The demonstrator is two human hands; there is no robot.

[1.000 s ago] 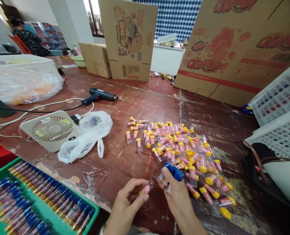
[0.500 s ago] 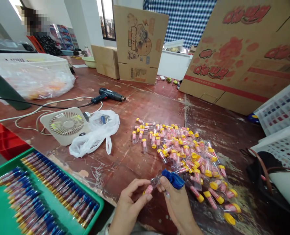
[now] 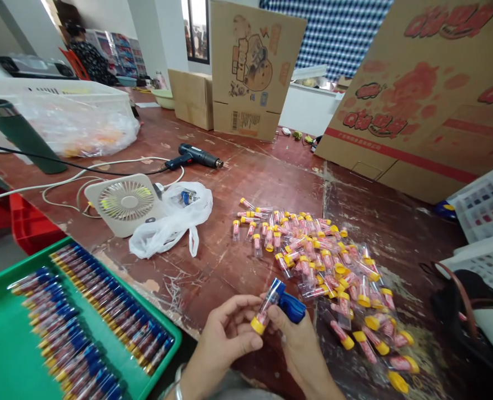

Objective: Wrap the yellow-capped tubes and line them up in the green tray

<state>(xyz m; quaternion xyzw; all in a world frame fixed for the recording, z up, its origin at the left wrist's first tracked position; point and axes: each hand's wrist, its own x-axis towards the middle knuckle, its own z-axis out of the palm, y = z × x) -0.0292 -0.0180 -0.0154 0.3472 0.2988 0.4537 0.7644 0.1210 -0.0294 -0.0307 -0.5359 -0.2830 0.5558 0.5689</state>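
Between my hands a clear tube (image 3: 267, 304) stands tilted, its yellow cap down and a blue piece at its upper end. My left hand (image 3: 232, 328) has its fingers closed around the capped lower part. My right hand (image 3: 298, 344) touches the tube's side and grips a bundle of blue wrappers (image 3: 292, 307) between thumb and fingers. To the right lies a loose pile of yellow-capped tubes (image 3: 313, 250) with pink contents. At the lower left a green tray (image 3: 4, 339) holds rows of tubes with blue ends.
A white plastic bag (image 3: 175, 222), a small fan (image 3: 125, 205) and a heat gun (image 3: 194, 155) lie on the red table (image 3: 246, 178). Cardboard boxes (image 3: 254, 72) stand behind. White baskets (image 3: 486, 216) are at the right. A person (image 3: 90, 55) sits far back left.
The tube has turned more upright, and a blue piece now shows at its upper end. The whole view has shifted slightly, moving the scene to the right.
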